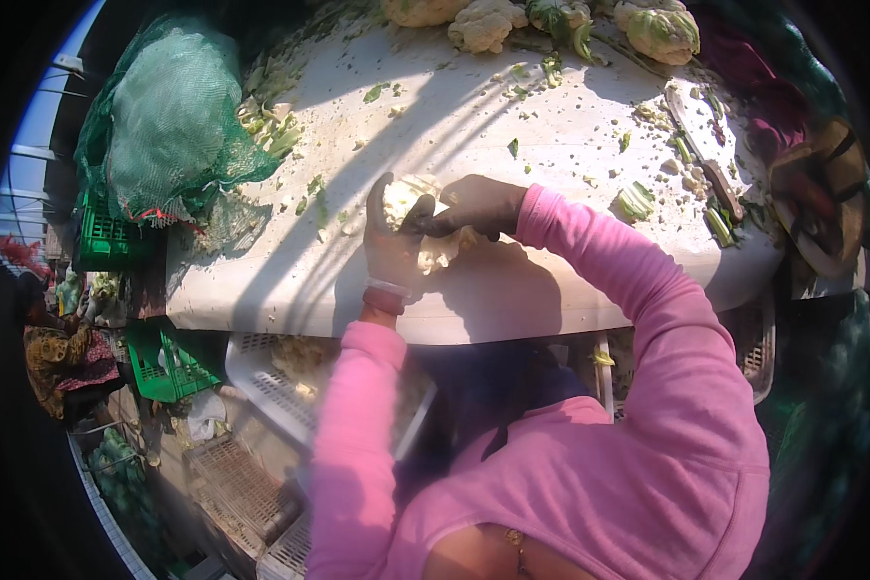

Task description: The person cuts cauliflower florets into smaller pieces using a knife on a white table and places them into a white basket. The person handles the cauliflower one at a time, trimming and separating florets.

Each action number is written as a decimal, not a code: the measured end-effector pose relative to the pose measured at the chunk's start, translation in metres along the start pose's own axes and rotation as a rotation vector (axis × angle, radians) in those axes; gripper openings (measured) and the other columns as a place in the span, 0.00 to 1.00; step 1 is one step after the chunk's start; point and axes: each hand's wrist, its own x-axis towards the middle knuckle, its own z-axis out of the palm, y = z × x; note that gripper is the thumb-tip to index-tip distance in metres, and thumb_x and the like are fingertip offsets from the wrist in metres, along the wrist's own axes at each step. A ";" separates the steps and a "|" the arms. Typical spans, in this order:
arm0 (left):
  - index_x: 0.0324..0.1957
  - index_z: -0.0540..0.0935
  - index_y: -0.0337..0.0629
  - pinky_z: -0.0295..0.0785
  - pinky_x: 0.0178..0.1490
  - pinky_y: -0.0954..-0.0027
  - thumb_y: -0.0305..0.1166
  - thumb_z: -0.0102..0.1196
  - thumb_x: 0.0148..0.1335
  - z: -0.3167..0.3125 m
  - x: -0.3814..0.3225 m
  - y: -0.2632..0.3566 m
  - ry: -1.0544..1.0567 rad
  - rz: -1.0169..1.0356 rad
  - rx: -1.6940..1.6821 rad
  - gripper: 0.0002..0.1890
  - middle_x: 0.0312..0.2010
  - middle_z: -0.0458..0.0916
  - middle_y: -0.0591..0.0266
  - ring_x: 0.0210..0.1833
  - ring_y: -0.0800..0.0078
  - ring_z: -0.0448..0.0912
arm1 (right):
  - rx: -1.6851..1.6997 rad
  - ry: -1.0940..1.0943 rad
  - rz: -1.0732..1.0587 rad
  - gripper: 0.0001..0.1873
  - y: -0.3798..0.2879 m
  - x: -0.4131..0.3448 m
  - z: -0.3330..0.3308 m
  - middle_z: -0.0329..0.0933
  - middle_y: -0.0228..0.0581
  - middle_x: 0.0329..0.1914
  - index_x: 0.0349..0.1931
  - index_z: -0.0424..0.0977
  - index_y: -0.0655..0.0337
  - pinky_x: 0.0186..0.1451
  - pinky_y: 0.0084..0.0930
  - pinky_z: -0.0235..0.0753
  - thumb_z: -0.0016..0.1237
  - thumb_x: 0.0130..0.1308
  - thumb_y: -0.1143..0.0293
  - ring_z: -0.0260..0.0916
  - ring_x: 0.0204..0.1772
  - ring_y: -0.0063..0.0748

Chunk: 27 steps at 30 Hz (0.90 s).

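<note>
A pale cauliflower head [435,251] is held over the front part of the white-covered table [435,138]. My left hand [395,243], in a dark glove, grips it from the left, the thumb across its near side. From the right, my right hand [484,205], gloved as well, has its fingers bent against the cauliflower close to the left thumb. Both hands cover much of the head, and whether the right fingers pinch a small piece or a tool is hidden. A knife [721,188] with a brown handle lies farther right on the table.
Several cauliflowers [487,25] line the far edge. A green mesh sack [174,109] stands at left above a green crate [112,235]. Leaf scraps [636,201] and crumbs litter the tabletop. Below its front edge sits a white crate [283,391] holding cauliflower pieces. Another person [72,355] is at far left.
</note>
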 end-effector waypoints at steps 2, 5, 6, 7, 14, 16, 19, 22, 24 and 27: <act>0.64 0.56 0.39 0.70 0.55 0.69 0.34 0.70 0.44 -0.001 -0.006 0.005 -0.109 0.230 0.168 0.46 0.52 0.70 0.52 0.53 0.66 0.72 | 0.003 -0.067 0.005 0.27 -0.004 -0.006 -0.005 0.68 0.33 0.13 0.30 0.75 0.65 0.16 0.20 0.65 0.58 0.47 0.46 0.64 0.12 0.25; 0.65 0.52 0.42 0.70 0.55 0.68 0.30 0.73 0.40 -0.008 -0.013 0.013 -0.266 0.193 0.128 0.52 0.53 0.68 0.52 0.54 0.66 0.71 | -0.099 -0.130 -0.015 0.27 -0.006 -0.007 -0.011 0.69 0.36 0.13 0.33 0.76 0.65 0.15 0.20 0.63 0.56 0.49 0.46 0.64 0.12 0.23; 0.65 0.51 0.43 0.70 0.55 0.69 0.29 0.73 0.39 -0.010 -0.012 0.014 -0.301 0.185 0.137 0.53 0.53 0.67 0.52 0.54 0.66 0.71 | -0.161 -0.150 -0.028 0.26 -0.008 -0.006 -0.015 0.68 0.36 0.13 0.33 0.77 0.64 0.14 0.20 0.63 0.55 0.50 0.46 0.63 0.12 0.22; 0.65 0.52 0.42 0.70 0.55 0.69 0.29 0.72 0.39 -0.012 -0.011 0.014 -0.252 0.265 0.203 0.52 0.53 0.66 0.53 0.54 0.66 0.71 | -0.213 -0.160 -0.076 0.25 -0.010 -0.004 -0.017 0.68 0.37 0.12 0.33 0.77 0.64 0.14 0.20 0.62 0.54 0.51 0.46 0.63 0.12 0.22; 0.61 0.59 0.38 0.66 0.60 0.62 0.38 0.66 0.46 -0.018 0.013 -0.024 0.000 0.374 0.347 0.42 0.54 0.67 0.49 0.57 0.56 0.68 | -0.246 -0.021 -0.616 0.18 -0.017 -0.002 -0.029 0.66 0.33 0.16 0.49 0.73 0.52 0.15 0.19 0.62 0.42 0.62 0.57 0.62 0.13 0.19; 0.61 0.59 0.40 0.64 0.61 0.61 0.40 0.68 0.44 -0.030 0.027 -0.030 -0.001 -0.014 0.085 0.44 0.54 0.66 0.46 0.58 0.53 0.67 | 0.191 -0.080 -0.404 0.16 -0.013 -0.011 -0.034 0.62 0.32 0.11 0.39 0.70 0.59 0.11 0.17 0.58 0.40 0.63 0.55 0.58 0.09 0.20; 0.62 0.57 0.41 0.64 0.59 0.60 0.38 0.68 0.46 -0.042 0.032 -0.023 0.111 0.067 0.589 0.43 0.55 0.64 0.47 0.57 0.53 0.66 | 0.766 -0.147 -0.156 0.21 -0.005 -0.032 -0.039 0.61 0.31 0.10 0.35 0.68 0.64 0.07 0.14 0.55 0.40 0.62 0.51 0.54 0.05 0.21; 0.64 0.56 0.40 0.63 0.61 0.58 0.37 0.68 0.47 -0.043 0.019 -0.003 0.245 0.292 0.668 0.45 0.60 0.61 0.46 0.60 0.55 0.65 | 0.652 -0.299 -0.173 0.20 -0.007 -0.051 -0.032 0.62 0.33 0.12 0.27 0.69 0.64 0.09 0.14 0.54 0.44 0.56 0.53 0.55 0.09 0.20; 0.64 0.58 0.39 0.67 0.58 0.60 0.35 0.61 0.55 -0.038 0.000 0.009 0.060 0.198 -0.002 0.37 0.58 0.65 0.49 0.59 0.63 0.67 | 0.536 -0.380 -0.168 0.18 -0.016 -0.053 -0.017 0.62 0.32 0.12 0.23 0.70 0.64 0.11 0.15 0.55 0.44 0.54 0.55 0.57 0.12 0.19; 0.53 0.72 0.40 0.73 0.45 0.72 0.34 0.50 0.63 -0.042 -0.019 0.024 -0.280 0.334 0.371 0.18 0.48 0.75 0.53 0.51 0.70 0.73 | 0.475 -0.399 -0.106 0.19 -0.029 -0.048 0.011 0.67 0.31 0.16 0.28 0.73 0.63 0.15 0.15 0.60 0.43 0.56 0.54 0.61 0.14 0.19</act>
